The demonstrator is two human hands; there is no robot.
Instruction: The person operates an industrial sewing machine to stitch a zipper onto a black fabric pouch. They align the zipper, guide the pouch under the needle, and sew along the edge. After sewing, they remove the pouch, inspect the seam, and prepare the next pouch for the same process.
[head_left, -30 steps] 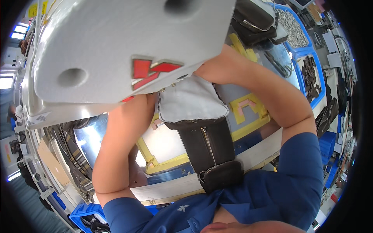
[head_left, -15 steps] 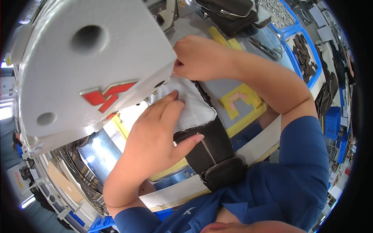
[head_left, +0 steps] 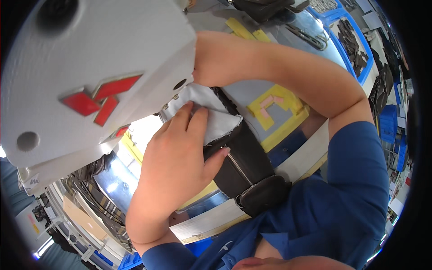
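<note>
A black bag with a zipper lies on the work surface, its white lining turned out at the far end. My left hand rests on it with fingers spread: the fingertips press on the lining and the thumb touches the black side near the zipper's end. Beyond the lining, my right hand reaches in behind a white sewing machine head, which hides its fingers. The lining's far end also runs under the machine.
Yellow tape marks the grey surface right of the bag. Scissors lie farther back, near another black bag. At the right stands a blue tray of dark pieces. The machine head fills the upper left.
My right hand has gone farther left, so its fingers are now behind the machine head. My left hand stays on the lining, which has folded slightly. The whole view has shifted a little.
</note>
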